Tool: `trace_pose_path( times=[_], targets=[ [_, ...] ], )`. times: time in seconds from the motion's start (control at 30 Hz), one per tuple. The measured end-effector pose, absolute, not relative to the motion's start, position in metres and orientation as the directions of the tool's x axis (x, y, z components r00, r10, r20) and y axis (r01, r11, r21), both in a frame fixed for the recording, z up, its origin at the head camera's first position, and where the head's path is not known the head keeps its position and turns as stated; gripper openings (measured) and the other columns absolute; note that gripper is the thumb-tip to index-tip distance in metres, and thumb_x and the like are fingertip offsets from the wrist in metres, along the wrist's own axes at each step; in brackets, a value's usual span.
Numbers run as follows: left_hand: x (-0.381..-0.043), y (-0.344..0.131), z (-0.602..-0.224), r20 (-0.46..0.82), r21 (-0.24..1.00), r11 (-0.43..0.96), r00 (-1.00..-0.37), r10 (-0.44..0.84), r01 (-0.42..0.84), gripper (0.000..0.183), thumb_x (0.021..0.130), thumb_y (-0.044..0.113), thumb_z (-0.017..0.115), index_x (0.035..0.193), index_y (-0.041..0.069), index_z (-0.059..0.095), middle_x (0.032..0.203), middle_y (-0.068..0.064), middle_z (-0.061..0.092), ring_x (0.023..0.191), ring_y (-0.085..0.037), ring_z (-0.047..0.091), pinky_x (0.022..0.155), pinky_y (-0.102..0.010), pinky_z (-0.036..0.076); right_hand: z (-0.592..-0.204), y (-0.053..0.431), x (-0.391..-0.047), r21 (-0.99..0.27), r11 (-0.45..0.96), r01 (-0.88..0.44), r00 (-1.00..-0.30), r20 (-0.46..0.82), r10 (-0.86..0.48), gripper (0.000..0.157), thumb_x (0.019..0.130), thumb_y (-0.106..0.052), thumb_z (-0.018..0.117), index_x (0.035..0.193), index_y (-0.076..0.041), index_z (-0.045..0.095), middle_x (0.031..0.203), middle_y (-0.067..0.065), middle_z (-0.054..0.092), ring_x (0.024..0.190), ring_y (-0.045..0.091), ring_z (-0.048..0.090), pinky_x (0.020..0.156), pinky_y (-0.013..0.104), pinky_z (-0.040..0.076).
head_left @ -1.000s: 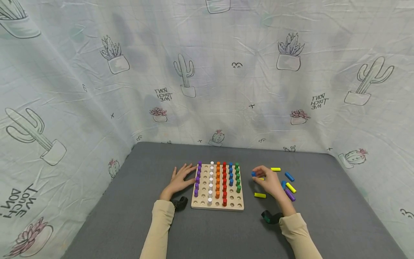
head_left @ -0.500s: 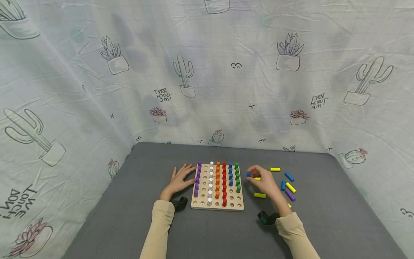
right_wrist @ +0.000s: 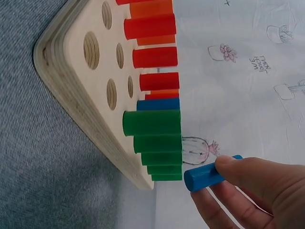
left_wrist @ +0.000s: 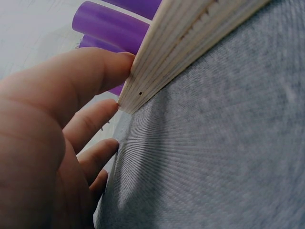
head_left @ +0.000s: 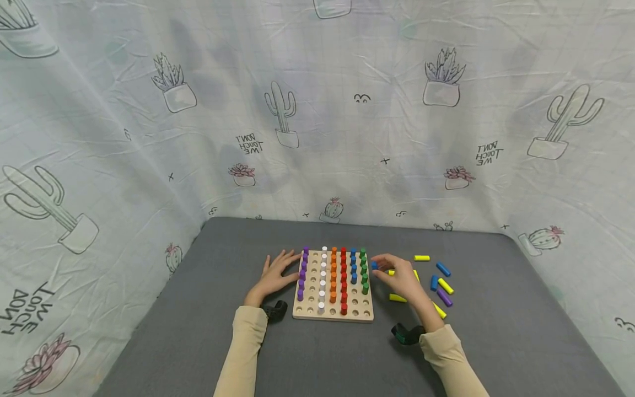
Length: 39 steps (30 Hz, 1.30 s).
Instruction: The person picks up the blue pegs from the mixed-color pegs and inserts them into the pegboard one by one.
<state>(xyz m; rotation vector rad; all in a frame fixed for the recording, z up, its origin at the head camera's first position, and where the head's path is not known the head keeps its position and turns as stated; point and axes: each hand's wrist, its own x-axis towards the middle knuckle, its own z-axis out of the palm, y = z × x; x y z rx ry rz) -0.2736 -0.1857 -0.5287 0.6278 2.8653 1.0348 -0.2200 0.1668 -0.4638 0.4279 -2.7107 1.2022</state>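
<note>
A wooden pegboard [head_left: 332,315] holds columns of purple, white, orange, red, blue and green pegs, with several bare holes toward its near edge and in the second column. My right hand [head_left: 403,277] pinches a blue peg [right_wrist: 208,175] between thumb and fingers, just off the board's right side, near the green pegs [right_wrist: 152,123]. On the opposite side, my left hand [head_left: 275,275] lies with fingers spread. In the left wrist view its thumb [left_wrist: 102,67] touches the board's edge beside the purple pegs [left_wrist: 110,24].
Right of the board, loose yellow pegs [head_left: 421,258], blue pegs [head_left: 444,269] and a purple peg [head_left: 444,298] lie on the grey table [head_left: 317,358]. Some of them sit under or beside the right forearm. A patterned curtain [head_left: 347,110] hangs behind the table.
My right hand has moved left with the blue peg, from among the loose pegs to the board's right edge. My left hand has stayed in place.
</note>
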Motion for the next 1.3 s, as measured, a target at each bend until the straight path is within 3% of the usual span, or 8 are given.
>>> trace_pose_path(
  times=[0.37,0.67,1.0,1.3],
  targets=[
    [-0.273,-0.186,-0.529,0.103,0.62,0.695,-0.916,0.387,0.363,0.063,0.087,0.043,0.06,0.142,0.021,0.041,0.151,-0.01,0.028,0.142,-0.032,0.012,0.11,-0.057,-0.011,-0.459,0.157,-0.215,-0.706,0.64,-0.304,-0.953,0.235,-0.193,0.023,0.083,-0.013,0.069,0.106,-0.011,0.065,0.093,0.004,0.068,0.084,0.02,0.065,0.071,0.037,0.054],
    [-0.274,-0.187,-0.529,0.104,0.611,0.701,-0.915,0.39,0.368,0.063,0.087,0.043,0.06,0.142,0.021,0.04,0.151,-0.01,0.028,0.142,-0.032,0.012,0.11,-0.057,-0.011,-0.458,0.152,-0.209,-0.721,0.594,-0.357,-0.934,0.26,-0.245,0.025,0.083,-0.012,0.069,0.107,-0.006,0.064,0.093,0.005,0.069,0.085,0.021,0.065,0.074,0.043,0.054],
    [-0.273,-0.187,-0.528,0.102,0.613,0.7,-0.915,0.391,0.368,0.063,0.087,0.042,0.06,0.142,0.02,0.04,0.151,-0.01,0.028,0.142,-0.032,0.012,0.11,-0.057,-0.011,-0.459,0.143,-0.206,-0.712,0.604,-0.358,-0.929,0.206,-0.307,0.023,0.084,-0.014,0.069,0.105,-0.01,0.063,0.092,0.002,0.067,0.085,0.018,0.065,0.069,0.032,0.054],
    [-0.273,-0.187,-0.528,0.082,0.611,0.71,-0.92,0.383,0.35,0.063,0.087,0.044,0.059,0.142,0.021,0.039,0.152,-0.009,0.027,0.142,-0.031,0.012,0.111,-0.056,-0.011,-0.463,0.142,-0.206,-0.716,0.575,-0.396,-0.905,0.2,-0.375,0.021,0.086,-0.013,0.067,0.106,-0.007,0.063,0.094,0.003,0.068,0.086,0.02,0.065,0.068,0.031,0.054]
  ],
)
